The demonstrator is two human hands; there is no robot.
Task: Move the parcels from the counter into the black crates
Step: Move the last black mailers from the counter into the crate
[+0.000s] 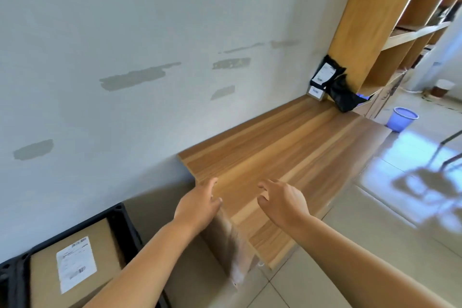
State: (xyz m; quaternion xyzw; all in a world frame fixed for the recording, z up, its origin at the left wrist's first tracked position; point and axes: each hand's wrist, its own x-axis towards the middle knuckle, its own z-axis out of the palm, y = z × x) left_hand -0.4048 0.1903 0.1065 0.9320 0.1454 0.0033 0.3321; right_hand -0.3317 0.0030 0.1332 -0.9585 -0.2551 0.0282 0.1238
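Note:
A long wooden counter (287, 147) runs along the white wall. At its far end lie black bagged parcels: one with a white label (326, 75) leans on the shelf post, another black bag (343, 96) lies beside it, and a small labelled box (316, 92) sits below. At the bottom left a black crate (125, 220) holds a cardboard parcel with a white label (75, 262). My left hand (200, 205) and my right hand (282, 201) hover over the near end of the counter, fingers apart, holding nothing.
A tall wooden shelf unit (370, 20) stands at the counter's far end. On the tiled floor to the right are a blue bucket (401, 119), a brown and white cup-like container (442, 87) and thin metal legs (447, 150).

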